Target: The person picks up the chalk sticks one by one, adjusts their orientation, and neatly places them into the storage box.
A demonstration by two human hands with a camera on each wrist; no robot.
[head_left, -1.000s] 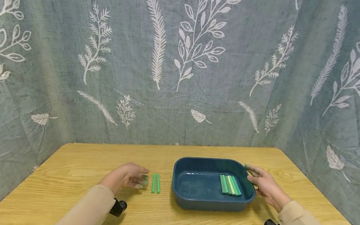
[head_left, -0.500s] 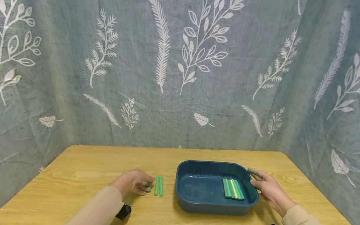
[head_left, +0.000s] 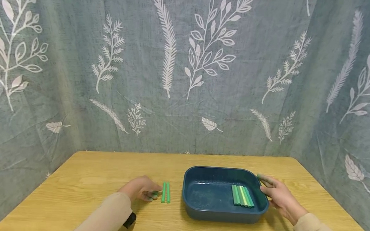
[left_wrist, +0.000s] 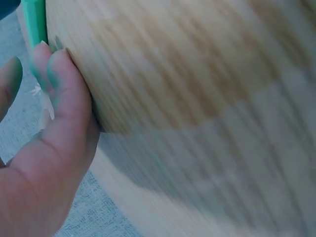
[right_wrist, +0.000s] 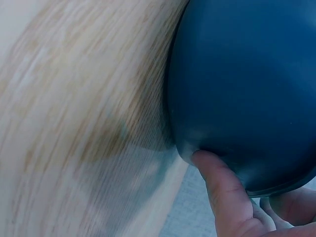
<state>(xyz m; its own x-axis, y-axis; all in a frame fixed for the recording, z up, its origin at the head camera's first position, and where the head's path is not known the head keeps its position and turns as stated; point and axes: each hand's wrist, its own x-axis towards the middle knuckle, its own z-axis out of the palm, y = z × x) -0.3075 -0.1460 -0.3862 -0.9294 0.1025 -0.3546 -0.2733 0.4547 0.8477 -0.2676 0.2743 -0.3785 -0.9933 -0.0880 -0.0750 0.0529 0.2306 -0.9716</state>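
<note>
Two slim green sticks point(head_left: 168, 193) lie side by side on the wooden table, left of a deep dark-blue tub point(head_left: 218, 215). My left hand point(head_left: 143, 188) is at their left side, its fingertips close to the nearer stick. In the left wrist view, two green-stained fingertips meet the end of a green stick point(left_wrist: 34, 22), while the thumb stands apart. Several green and yellow-green sticks point(head_left: 242, 196) lie in a row at the tub's right inside. My right hand point(head_left: 279, 199) holds the tub's right rim. One finger point(right_wrist: 224, 190) presses the outer wall.
The wooden table point(head_left: 114, 167) reaches back to a grey-blue curtain point(head_left: 172, 128) with white leaf prints, which also hangs along both sides. Black wrist cameras point(head_left: 129, 220) are worn below both hands.
My left hand has moved right, closer to the pair of sticks, with its fingers lowered beside them. The right hand stays at the tub's rim. The head view has shifted slightly.
</note>
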